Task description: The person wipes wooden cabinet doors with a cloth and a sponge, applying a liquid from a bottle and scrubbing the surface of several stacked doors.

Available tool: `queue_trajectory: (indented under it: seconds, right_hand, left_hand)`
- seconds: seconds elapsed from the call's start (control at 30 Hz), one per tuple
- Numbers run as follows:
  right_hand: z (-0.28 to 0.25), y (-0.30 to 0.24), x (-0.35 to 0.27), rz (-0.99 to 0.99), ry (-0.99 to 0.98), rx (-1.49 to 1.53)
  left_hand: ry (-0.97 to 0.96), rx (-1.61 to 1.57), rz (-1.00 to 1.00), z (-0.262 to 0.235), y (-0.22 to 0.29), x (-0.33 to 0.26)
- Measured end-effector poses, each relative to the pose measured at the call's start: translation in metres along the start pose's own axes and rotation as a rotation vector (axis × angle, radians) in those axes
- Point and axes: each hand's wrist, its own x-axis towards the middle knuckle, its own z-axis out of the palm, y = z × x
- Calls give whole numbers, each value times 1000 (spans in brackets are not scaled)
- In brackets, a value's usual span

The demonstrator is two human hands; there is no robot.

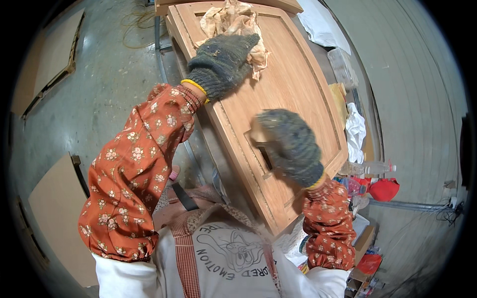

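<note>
A reddish-brown wooden panel with routed grooves and a rectangular cut-out lies slanted in front of me. My left hand, in a dark knit glove, rests flat on the panel's upper part and presses on a crumpled beige rag. My right hand, also gloved and slightly blurred, is curled over something small at the cut-out near the panel's middle. What it grips is hidden under the glove. Both forearms wear orange flowered sleeve covers.
Grey concrete floor lies to the left with flat board pieces and yellow cord. On the right are a white cloth, a clear plastic bottle, a red item and a corrugated wall.
</note>
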Motion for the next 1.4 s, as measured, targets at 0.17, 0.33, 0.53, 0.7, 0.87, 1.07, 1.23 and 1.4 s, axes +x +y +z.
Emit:
queue_trajectory:
  seconds: [0.17,0.33,0.53,0.7,0.87,1.07,1.23,1.4]
  right_hand:
    - [-6,-11,7,101,-254,-42]
    - [-10,-15,5,86,-186,-67]
    - [-8,-25,5,110,-179,27]
    - [-28,-31,-5,662,-138,444]
    - [-4,-18,-13,745,214,587]
    - [4,-28,3,714,25,468]
    - [-13,-28,4,310,-119,93]
    - [-3,-19,2,-19,-84,48]
  left_hand:
    - [29,6,-5,2,-4,-2]
    - [5,-39,-23,-1,-3,-3]
    - [-22,-29,-30,1,-5,-3]
    - [-10,-43,-35,-3,-6,-5]
    - [2,-19,-20,0,-1,-3]
    - [-77,16,-46,-3,0,0]
    - [49,8,19,2,-7,-4]
    - [19,-39,28,2,-2,0]
